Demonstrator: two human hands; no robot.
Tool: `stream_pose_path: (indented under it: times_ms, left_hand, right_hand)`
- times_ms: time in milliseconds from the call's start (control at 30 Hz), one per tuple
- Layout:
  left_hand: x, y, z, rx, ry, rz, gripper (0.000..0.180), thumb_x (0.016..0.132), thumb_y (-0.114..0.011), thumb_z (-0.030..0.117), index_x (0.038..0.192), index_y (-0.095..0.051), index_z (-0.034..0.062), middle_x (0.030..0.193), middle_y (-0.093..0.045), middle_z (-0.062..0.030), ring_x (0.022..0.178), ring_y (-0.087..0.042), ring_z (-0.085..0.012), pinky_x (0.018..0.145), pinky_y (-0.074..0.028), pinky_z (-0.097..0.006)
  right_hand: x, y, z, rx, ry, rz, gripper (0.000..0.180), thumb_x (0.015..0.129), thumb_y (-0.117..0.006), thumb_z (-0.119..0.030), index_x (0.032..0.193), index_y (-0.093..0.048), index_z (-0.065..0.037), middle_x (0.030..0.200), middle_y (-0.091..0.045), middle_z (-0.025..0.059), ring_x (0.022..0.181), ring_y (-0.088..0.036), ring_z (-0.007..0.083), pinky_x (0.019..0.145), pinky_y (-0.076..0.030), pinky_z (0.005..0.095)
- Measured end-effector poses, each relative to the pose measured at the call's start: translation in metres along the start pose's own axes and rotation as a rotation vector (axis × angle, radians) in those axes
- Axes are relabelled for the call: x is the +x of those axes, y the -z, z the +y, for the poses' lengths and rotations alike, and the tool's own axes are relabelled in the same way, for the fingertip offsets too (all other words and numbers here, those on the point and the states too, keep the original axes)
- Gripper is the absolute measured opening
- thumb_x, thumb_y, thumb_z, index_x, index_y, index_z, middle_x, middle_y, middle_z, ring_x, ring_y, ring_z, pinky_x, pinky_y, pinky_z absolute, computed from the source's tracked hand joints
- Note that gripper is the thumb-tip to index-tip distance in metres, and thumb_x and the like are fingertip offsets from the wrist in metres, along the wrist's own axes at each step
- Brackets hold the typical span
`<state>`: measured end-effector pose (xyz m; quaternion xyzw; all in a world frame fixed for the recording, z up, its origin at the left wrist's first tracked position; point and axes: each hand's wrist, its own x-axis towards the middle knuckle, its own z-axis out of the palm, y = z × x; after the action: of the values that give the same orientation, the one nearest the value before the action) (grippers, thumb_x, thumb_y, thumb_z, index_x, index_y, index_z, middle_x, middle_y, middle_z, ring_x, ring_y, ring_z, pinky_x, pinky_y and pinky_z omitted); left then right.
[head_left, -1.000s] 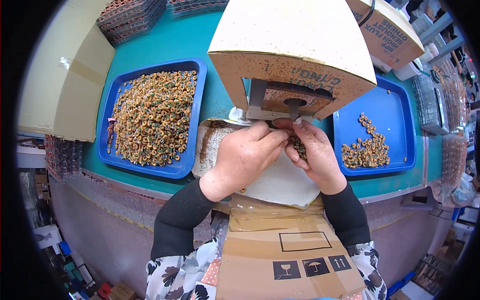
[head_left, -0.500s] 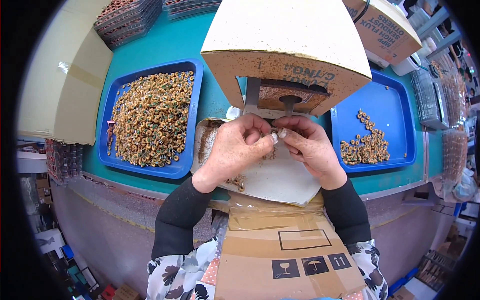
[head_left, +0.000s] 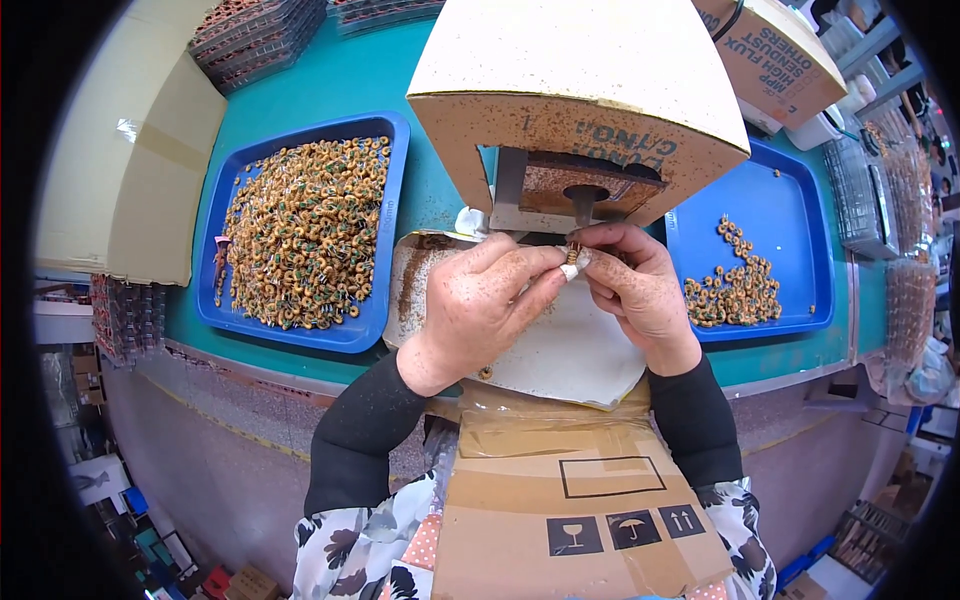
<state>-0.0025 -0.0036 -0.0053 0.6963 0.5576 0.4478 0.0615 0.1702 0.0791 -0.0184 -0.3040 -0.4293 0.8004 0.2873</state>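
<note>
Your left hand (head_left: 480, 305) pinches a small copper-wound ring (head_left: 573, 254) at the fingertips, meeting your right hand (head_left: 635, 290), which grips the same piece from the other side, just under the round post (head_left: 586, 196) of the cardboard-hooded machine (head_left: 575, 95). Left of your hands sits a full blue tray (head_left: 385, 215); right, a sparser one (head_left: 800, 230). You seem mid-working one ring; next needs steady alignment. Both wrists bend inward.

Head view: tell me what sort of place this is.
Probably a small-parts assembly workshop: two blue trays of small ring-shaped parts on a teal workbench, with a cardboard-shrouded tool above the hands.
</note>
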Motion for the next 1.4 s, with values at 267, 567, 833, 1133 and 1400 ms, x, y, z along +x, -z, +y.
stream_pose_path:
  times_ms: [267,567,833,1133,1400]
  left_hand:
    - [0.009,-0.003,0.014,-0.167,0.099,0.059,0.015,0.076,-0.072,0.003,0.090,-0.067,0.0036,0.063,-0.055,-0.0058,0.049,-0.050,-0.0161,0.046,-0.041,-0.028]
    - [0.012,-0.003,0.016,-0.153,0.102,0.065,0.014,0.076,-0.071,0.003,0.089,-0.066,0.0027,0.064,-0.055,-0.0065,0.049,-0.050,-0.0168,0.046,-0.041,-0.029]
    - [0.022,0.004,0.013,-0.140,0.074,0.012,0.009,0.078,-0.069,0.004,0.086,-0.065,0.0023,0.065,-0.055,-0.0075,0.051,-0.053,-0.0189,0.048,-0.043,-0.031]
    - [0.026,0.007,0.011,-0.165,0.108,-0.040,0.008,0.078,-0.068,0.005,0.085,-0.064,0.0023,0.066,-0.056,-0.0083,0.054,-0.054,-0.0208,0.050,-0.044,-0.033]
    - [0.016,0.006,0.015,-0.173,0.124,-0.023,0.010,0.077,-0.069,0.004,0.086,-0.065,0.0022,0.066,-0.056,-0.0077,0.054,-0.053,-0.0202,0.050,-0.044,-0.032]
  right_hand:
    - [0.002,0.000,-0.007,0.114,-0.043,-0.014,0.017,0.087,-0.063,-0.008,0.102,-0.057,-0.003,0.076,-0.054,-0.0011,0.053,-0.037,0.0022,0.040,-0.025,0.0146]
    - [0.005,0.000,-0.009,0.178,-0.033,-0.023,0.018,0.087,-0.064,-0.008,0.103,-0.059,-0.001,0.077,-0.054,-0.0002,0.053,-0.036,0.0021,0.042,-0.025,0.0158]
    - [0.003,-0.004,-0.005,0.212,-0.002,0.012,0.017,0.088,-0.063,-0.008,0.103,-0.057,-0.001,0.079,-0.055,0.0003,0.055,-0.037,0.0021,0.042,-0.025,0.0155]
    - [0.002,-0.008,-0.004,0.232,0.022,0.033,0.017,0.088,-0.062,-0.008,0.103,-0.057,-0.002,0.082,-0.058,0.0015,0.055,-0.038,0.0022,0.042,-0.026,0.0159]
    - [0.002,-0.002,-0.007,0.180,-0.040,-0.031,0.016,0.088,-0.064,-0.009,0.101,-0.058,-0.002,0.078,-0.054,-0.0006,0.055,-0.036,0.0019,0.043,-0.024,0.0160]
